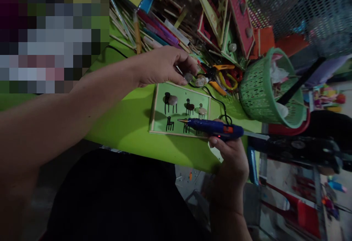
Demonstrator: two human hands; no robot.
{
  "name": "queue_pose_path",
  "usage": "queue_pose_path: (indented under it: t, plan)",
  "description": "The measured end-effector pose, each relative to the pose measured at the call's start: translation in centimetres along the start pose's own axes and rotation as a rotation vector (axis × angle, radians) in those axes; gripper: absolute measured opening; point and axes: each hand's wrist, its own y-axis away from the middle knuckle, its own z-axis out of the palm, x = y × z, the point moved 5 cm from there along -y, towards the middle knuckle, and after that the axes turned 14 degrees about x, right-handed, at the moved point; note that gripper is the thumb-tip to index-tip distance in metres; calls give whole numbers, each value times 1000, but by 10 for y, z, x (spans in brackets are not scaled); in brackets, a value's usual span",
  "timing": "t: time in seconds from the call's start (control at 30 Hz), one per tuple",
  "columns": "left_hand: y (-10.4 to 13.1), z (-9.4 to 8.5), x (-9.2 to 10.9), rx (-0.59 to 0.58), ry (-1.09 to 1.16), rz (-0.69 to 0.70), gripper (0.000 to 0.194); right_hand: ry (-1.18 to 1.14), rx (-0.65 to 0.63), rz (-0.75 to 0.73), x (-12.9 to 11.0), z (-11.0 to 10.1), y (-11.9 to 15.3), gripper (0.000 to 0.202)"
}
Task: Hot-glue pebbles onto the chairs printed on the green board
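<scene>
My right hand [231, 153] is wrapped round a blue glue gun [214, 127], its metal tip pointing left over a green framed board [180, 123]. Black chair-like drawings mark the board in two rows, and the upper three carry pebbles, such as a grey one [173, 100]. Above the board's top edge, my left hand [178, 67] has its thumb and fingers closed round a small grey pebble [188, 77]. More pale pebbles [201, 80] lie just right of those fingertips, beside the black cord.
Pliers with orange handles [220, 86] and yellow-handled scissors [229, 81] lie behind the board. A light green basket [258, 87] stands to the right. Pens [162, 34], sticks and framed pictures [242, 17] crowd the back of the green table [123, 123].
</scene>
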Motion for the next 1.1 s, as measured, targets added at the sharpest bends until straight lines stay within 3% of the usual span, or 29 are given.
queue_pose_path:
  t: [0.17, 0.4, 0.67, 0.9, 1.1]
  plan:
    - [3, 1, 11, -6, -14, 82, 35, -181, 78, 47, 15, -10, -2, 34]
    - [21, 14, 26, -100, -120, 120, 27, -359, 99, 25, -2, -11, -8, 41]
    - [52, 18, 18, -158, -299, 74, 28, -441, 77, 21, -6, -16, -11, 53]
    - [75, 27, 14, -205, -567, 241, 21, -567, 44, 47, -9, -14, -15, 49]
    - [80, 30, 4, -147, -602, 362, 19, -699, 14, 0, -11, -13, -16, 37]
